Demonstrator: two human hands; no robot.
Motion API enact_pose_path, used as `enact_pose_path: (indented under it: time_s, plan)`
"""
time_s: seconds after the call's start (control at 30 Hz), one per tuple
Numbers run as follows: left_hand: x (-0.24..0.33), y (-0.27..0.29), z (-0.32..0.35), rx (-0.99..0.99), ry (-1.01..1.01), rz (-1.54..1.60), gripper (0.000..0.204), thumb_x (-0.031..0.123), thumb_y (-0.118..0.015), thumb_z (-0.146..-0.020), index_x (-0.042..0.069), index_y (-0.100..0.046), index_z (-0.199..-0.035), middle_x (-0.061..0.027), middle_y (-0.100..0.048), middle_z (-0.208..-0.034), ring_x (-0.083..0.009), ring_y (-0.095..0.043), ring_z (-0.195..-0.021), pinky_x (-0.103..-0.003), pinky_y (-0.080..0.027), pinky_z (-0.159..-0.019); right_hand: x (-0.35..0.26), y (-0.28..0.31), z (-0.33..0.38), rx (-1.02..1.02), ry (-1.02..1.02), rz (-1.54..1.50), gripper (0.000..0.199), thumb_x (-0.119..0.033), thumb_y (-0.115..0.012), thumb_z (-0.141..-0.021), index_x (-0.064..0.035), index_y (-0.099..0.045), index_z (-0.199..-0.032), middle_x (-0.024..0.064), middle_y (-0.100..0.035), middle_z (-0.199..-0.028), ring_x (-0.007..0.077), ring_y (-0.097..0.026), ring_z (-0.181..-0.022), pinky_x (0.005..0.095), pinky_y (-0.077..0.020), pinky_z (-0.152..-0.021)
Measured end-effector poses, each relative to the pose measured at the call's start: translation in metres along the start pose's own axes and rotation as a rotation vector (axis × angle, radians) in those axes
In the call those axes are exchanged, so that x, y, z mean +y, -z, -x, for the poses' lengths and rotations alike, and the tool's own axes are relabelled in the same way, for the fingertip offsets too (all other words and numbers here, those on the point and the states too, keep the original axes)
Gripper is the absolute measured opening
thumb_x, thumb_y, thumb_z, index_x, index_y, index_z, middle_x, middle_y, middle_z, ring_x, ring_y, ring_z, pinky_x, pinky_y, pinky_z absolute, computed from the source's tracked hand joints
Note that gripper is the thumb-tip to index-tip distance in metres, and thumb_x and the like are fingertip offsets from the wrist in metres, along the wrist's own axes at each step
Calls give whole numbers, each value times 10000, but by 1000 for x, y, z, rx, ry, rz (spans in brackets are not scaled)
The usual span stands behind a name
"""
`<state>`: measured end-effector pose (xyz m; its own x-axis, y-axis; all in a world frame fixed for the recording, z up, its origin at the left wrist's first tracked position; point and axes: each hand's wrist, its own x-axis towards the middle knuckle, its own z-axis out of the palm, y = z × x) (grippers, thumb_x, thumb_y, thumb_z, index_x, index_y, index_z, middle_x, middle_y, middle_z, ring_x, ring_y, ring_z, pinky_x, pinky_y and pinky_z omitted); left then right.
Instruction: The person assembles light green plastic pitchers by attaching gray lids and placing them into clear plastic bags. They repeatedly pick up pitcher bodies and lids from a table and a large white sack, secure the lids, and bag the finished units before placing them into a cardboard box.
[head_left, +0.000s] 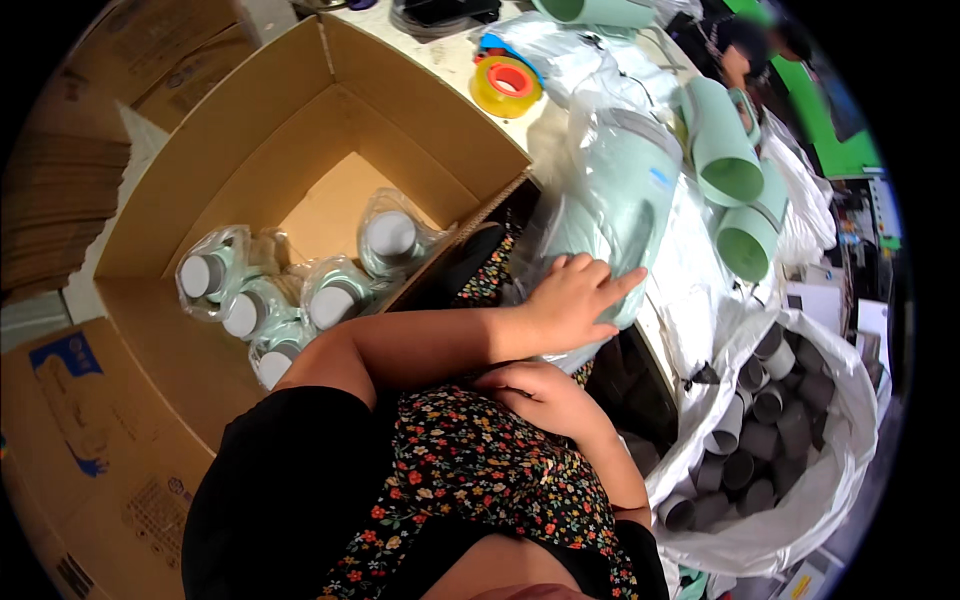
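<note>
A pale green jug [620,170] in a clear plastic bag leans at the table's near edge, tilted toward my lap. My left hand [572,305] reaches across my body and holds its lower part through the plastic, one finger stretched out and the others bent. Below it, my right hand [548,392] is closed close to my lap, beside the bag's bottom end. Its fingertips are tucked out of sight, so whatever they grip is hidden. To my left, an open cardboard box [160,230] contains several bagged pale green bottles [335,300] with whitish round ends.
Unwrapped pale green cylinders [722,140] lie on the white table at right, near a yellow tape roll [506,86] and loose plastic bags. A white sack [850,470] of grey cups stands at lower right. Stacked flat cardboard [60,200] is at far left; another person is at upper right.
</note>
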<state>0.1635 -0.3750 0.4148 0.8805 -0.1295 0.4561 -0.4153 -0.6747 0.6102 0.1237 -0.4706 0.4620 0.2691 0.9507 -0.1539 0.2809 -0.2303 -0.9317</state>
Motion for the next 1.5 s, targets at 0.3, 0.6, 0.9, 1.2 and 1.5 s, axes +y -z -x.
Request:
enact_pose_path:
  time_s: [0.3, 0.6, 0.9, 1.2, 1.5]
  plan:
    - [-2, -6, -12, 15, -63, -81, 729, 304, -687, -685, 172, -400, -1341, -80, -500, -861, -264, -475, -828, -397, -370, -722, -14, -14, 11, 3, -78, -6, 188, -61, -572, -833, -23, -613, -1013, 133, -639, -959, 276, -611, -874, 338, -473, -789]
    - [-41, 231, 77, 357, 294, 342, 470, 157, -579, -853, -4, -432, -1270, -102, -522, -1205, -189, -513, -1083, -299, -405, -928, -2, 22, 70, 461, -218, -165, 172, -27, -567, -855, 24, -608, -1014, 82, -657, -838, 137, -617, -783, 241, -470, -721]
    - [-160, 284, 138, 176, 850, -216, 391, 175, -603, -837, 82, -529, -1210, -111, -594, -1117, -212, -577, -1002, -308, -448, -864, 90, 39, 48, 566, -354, 368, 181, -63, -583, -828, -18, -617, -1000, 157, -637, -958, 302, -618, -854, 334, -489, -749]
    - [-326, 73, 49, -754, 64, -650, 187, 155, -584, -678, 100, -631, -850, -99, -629, -827, -312, -589, -886, -403, -478, -734, 163, 21, 70, 636, -279, 693, 195, -22, -564, -752, -56, -609, -939, 118, -587, -799, 305, -552, -762, 399, -430, -728]
    - [-329, -84, 69, -833, 474, -388, 338, 271, -538, -813, 37, -627, -1040, -167, -603, -1103, -294, -576, -1035, -356, -468, -864, 168, 27, 90, 717, -373, 676, 191, -27, -568, -743, -39, -614, -928, 115, -577, -782, 293, -555, -753, 384, -420, -717]
